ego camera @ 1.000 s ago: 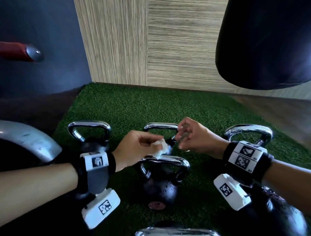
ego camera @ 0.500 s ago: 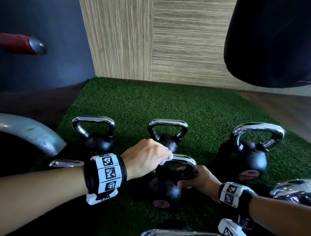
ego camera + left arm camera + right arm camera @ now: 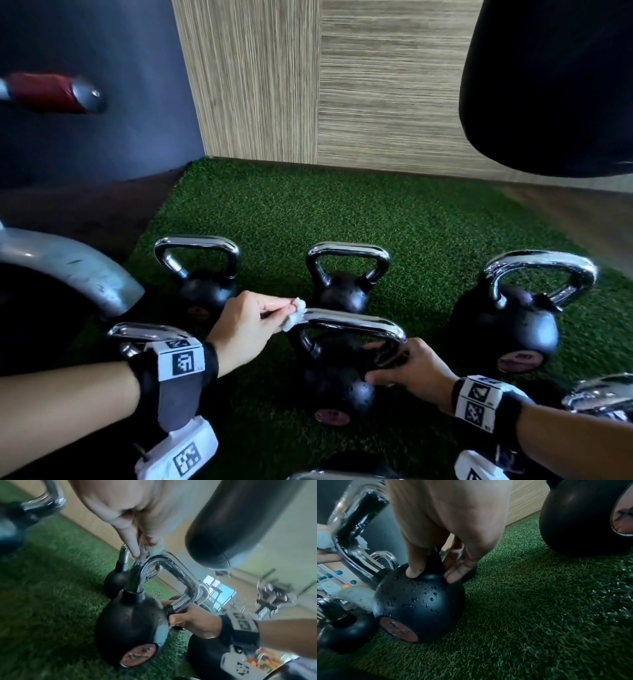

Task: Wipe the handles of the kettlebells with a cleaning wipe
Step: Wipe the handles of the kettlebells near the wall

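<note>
A black kettlebell (image 3: 337,390) with a chrome handle (image 3: 356,323) stands on green turf in front of me, beaded with water drops. My left hand (image 3: 255,323) pinches a small white wipe (image 3: 295,312) and presses it on the handle's left end. In the left wrist view the wipe (image 3: 145,553) sits at the handle's top bend (image 3: 164,562). My right hand (image 3: 407,370) grips the handle's right leg where it meets the ball, thumb and fingers around it (image 3: 435,569). The ball (image 3: 419,604) is wet.
Three more kettlebells stand behind: left (image 3: 202,274), middle (image 3: 342,284), larger right (image 3: 513,318). Others sit near my left wrist (image 3: 144,334), at the right edge (image 3: 603,397) and bottom (image 3: 329,474). A black punching bag (image 3: 555,85) hangs upper right; a grey machine arm (image 3: 68,267) curves at left.
My right hand dropped from the wipe to grip the near kettlebell's right handle leg. My left hand slid the wipe along the handle's top to its left end.
</note>
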A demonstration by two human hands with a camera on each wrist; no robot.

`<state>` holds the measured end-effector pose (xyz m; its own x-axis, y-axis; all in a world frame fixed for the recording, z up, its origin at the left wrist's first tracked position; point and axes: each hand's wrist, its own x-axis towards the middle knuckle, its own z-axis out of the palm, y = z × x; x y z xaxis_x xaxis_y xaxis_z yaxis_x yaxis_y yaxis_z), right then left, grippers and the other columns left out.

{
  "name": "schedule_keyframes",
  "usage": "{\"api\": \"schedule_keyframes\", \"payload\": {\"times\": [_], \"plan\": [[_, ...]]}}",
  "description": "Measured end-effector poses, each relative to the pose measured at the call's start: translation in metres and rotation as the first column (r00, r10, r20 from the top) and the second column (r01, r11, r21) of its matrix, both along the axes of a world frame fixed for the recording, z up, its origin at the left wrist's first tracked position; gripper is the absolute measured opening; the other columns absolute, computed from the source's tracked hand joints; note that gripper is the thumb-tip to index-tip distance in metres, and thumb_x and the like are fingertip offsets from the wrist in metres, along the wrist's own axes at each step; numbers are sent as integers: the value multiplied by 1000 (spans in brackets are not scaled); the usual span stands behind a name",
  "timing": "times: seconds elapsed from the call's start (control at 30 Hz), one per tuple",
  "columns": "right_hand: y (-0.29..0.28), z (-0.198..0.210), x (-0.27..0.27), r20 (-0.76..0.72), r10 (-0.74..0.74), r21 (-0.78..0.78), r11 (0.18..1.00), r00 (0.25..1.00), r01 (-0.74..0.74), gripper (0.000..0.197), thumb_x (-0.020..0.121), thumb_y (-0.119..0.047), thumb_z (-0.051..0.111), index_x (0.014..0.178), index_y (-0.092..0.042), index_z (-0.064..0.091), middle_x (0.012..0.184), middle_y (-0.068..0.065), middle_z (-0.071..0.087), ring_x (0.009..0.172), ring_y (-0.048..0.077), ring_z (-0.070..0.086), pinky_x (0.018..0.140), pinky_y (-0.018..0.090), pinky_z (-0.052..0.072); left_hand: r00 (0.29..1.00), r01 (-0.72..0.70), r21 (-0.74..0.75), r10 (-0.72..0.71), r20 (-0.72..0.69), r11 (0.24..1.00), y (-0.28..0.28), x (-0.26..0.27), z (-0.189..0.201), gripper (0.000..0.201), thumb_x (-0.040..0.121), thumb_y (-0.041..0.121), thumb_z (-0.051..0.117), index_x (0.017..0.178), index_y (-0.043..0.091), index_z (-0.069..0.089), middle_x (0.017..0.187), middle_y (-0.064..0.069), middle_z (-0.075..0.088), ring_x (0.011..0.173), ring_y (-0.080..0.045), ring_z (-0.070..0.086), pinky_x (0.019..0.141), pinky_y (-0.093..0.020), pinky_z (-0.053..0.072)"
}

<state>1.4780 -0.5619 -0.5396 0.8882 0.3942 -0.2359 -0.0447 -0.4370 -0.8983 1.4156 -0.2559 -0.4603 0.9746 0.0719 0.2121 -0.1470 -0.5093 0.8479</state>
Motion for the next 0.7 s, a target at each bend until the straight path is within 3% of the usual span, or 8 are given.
{"api": "schedule_keyframes", "payload": {"times": [0.07,0.17,0.27,0.33,0.47,0.57,0.7], "plan": [[-1,1,1,-8,10,23,1000,1000,-10,71,38,-50,101,103,-30,81,84,9,79,70,11,65,77,37,57,1000,-9,-40,9,13,999,-4,-4,-1,14,94,16,72,103,17,82,98,17,78,96,1,73,90,-23,59],[-2,2,2,-4,31,37,999,1000,-31,57,49,-34,101,102,-30,81,84,4,80,72,8,67,79,34,58,997,-42,-224,26,-73,974,-3,-7,-8,16,95,15,70,106,14,81,99,7,80,97,-3,72,87,-23,60],[-2,2,1,25,35,34,999,999,-36,64,44,-46,100,104,-34,80,93,8,80,80,12,70,86,39,60,959,-164,-468,29,-281,868,-7,-13,-22,17,98,12,65,107,13,79,102,-4,80,95,-14,76,82,-26,62],[-3,2,2,38,39,29,999,999,-40,59,48,-42,101,104,-34,80,95,10,80,81,14,70,88,41,60,947,-213,-528,41,-319,822,-12,-16,-32,18,100,9,60,100,13,78,96,-9,80,93,-19,77,79,-26,63],[-3,4,1,51,32,-4,999,998,-32,51,53,-35,100,101,-36,81,94,3,80,82,7,70,88,33,59,942,-237,-522,62,-330,820,-18,-20,-49,22,102,5,56,100,9,78,95,-12,80,91,-20,78,77,-24,62],[-2,9,-1,57,9,-20,1000,998,-8,49,55,-31,100,100,-32,81,87,0,80,74,2,66,77,23,57,924,-255,-471,70,-375,844,-24,-20,-67,26,101,1,56,98,13,78,100,-10,80,92,-20,78,78,-26,62],[1,15,-5,76,-4,-59,998,997,8,46,56,-29,100,98,-31,81,87,3,80,74,4,68,73,21,56,932,-158,-379,10,-362,912,-18,-19,-65,20,102,14,61,102,19,80,104,-7,80,98,-16,76,89,-32,61]]}}
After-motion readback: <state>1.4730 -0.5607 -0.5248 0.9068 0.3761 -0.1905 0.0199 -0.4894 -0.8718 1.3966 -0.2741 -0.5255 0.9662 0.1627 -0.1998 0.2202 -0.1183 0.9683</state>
